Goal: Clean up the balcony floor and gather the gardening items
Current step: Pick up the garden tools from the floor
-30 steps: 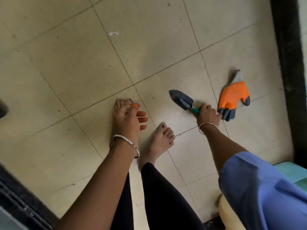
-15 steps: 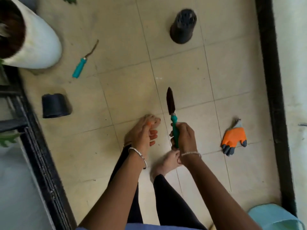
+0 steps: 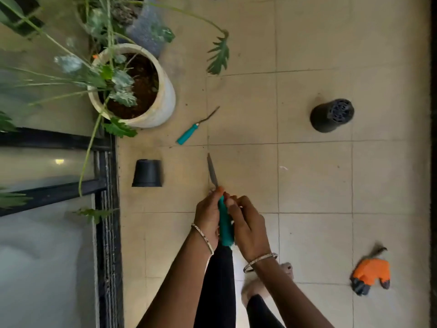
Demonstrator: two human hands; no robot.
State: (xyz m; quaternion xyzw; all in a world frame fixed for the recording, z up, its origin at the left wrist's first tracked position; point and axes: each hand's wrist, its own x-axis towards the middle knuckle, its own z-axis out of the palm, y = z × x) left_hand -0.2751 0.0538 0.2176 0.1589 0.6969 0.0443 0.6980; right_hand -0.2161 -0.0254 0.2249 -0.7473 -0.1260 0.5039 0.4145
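Observation:
I hold a small trowel (image 3: 224,221) with a teal handle upright in front of me, its dark blade pointing away. My left hand (image 3: 208,216) and my right hand (image 3: 248,226) both grip the handle, one on each side. On the tiled floor ahead lies a second teal-handled tool (image 3: 189,134) with a thin bent metal tip. An orange and grey gardening glove (image 3: 370,273) lies on the floor at the lower right. One small black pot (image 3: 147,173) stands upside down at the left, and another black pot (image 3: 331,116) lies on its side at the right.
A large white planter (image 3: 163,100) with soil and a leafy plant stands at the upper left, beside a grey pot (image 3: 144,31). A black metal railing (image 3: 107,233) runs along the left edge. A dark sill borders the right side. My bare feet (image 3: 260,287) are below my hands.
My view has lifted and moved forward along the balcony. My left hand has joined my right hand on the trowel handle. The planter and both black pots have come further into view.

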